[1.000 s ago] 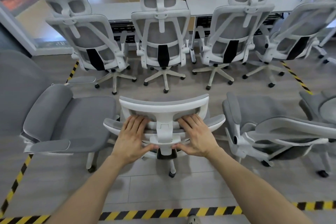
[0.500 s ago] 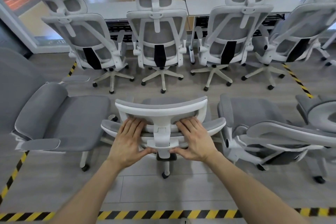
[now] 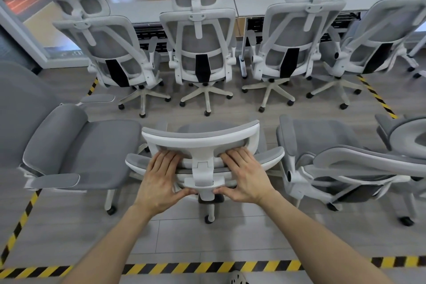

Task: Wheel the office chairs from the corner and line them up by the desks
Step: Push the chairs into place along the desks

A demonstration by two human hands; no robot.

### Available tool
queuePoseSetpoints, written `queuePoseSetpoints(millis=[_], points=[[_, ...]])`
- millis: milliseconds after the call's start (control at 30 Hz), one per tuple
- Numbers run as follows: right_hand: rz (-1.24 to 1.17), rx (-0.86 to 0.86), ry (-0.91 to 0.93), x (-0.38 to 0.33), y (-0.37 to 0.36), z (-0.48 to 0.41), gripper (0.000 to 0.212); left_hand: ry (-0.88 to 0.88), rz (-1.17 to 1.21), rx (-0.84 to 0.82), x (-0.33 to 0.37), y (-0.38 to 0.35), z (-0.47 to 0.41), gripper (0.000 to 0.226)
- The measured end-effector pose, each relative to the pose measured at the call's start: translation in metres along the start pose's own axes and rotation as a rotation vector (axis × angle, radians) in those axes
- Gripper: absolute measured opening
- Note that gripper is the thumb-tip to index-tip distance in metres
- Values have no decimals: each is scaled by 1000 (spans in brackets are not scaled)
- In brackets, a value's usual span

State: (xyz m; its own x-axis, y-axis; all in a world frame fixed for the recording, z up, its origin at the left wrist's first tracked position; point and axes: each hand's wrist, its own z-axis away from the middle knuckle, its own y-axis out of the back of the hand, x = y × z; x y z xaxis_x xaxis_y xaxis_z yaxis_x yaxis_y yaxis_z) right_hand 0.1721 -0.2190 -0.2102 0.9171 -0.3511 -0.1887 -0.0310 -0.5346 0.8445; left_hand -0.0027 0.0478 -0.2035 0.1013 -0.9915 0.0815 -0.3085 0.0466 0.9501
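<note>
Step rn imo: mid-wheel, chair not parked yet. Both hands are gripping the grey mesh office chair with the white plastic frame (image 3: 200, 145). The left hand (image 3: 161, 180) and right hand (image 3: 244, 175) are sitting either side of its white centre bracket, fingers lying over the backrest's top edge under the headrest, thumbs tucking in below. So they're clamping it, not just resting.

Where it is: standing on the grey wood-look floor (image 3: 207, 237), inside the yellow-and-black striped tape (image 3: 207, 268). It's squeezing between two grey padded chairs, one on the left (image 3: 92, 145) and one on the right (image 3: 334, 145). Both are near it, but whether they're touching it I can't tell. It's still apart from the row of four white-framed mesh chairs (image 3: 198, 37) parked against the long white surface (image 3: 138, 10).

Which way it's pointing: back facing the person, seat aiming away at the desks, approx at the 2nd chair from the left. It's standing upright. The wide axis (headrest + backrest) is running left-right, roughly parallel w/ the surface edge.

Next move, my guess: the desk front is looking full in view, so pushing straight probs isn't working. It's needing an even two-handed push + some steering, watching the neighbours' armrests.
</note>
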Motion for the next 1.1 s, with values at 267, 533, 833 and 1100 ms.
queuePoseSetpoints(millis=[267,533,833,1100], points=[[11,-23,-20,-5,5,5,98,-10,-3,2,3,-1,3,112],[29,-27,-38,-10,5,10,100,-26,-14,-11,3,1,7,113],[36,-57,-52,-15,12,12,99,-22,-18,-30,5,2,9,113],[40,-56,-50,-14,13,11,101,-18,-15,-36,6,5,7,111]])
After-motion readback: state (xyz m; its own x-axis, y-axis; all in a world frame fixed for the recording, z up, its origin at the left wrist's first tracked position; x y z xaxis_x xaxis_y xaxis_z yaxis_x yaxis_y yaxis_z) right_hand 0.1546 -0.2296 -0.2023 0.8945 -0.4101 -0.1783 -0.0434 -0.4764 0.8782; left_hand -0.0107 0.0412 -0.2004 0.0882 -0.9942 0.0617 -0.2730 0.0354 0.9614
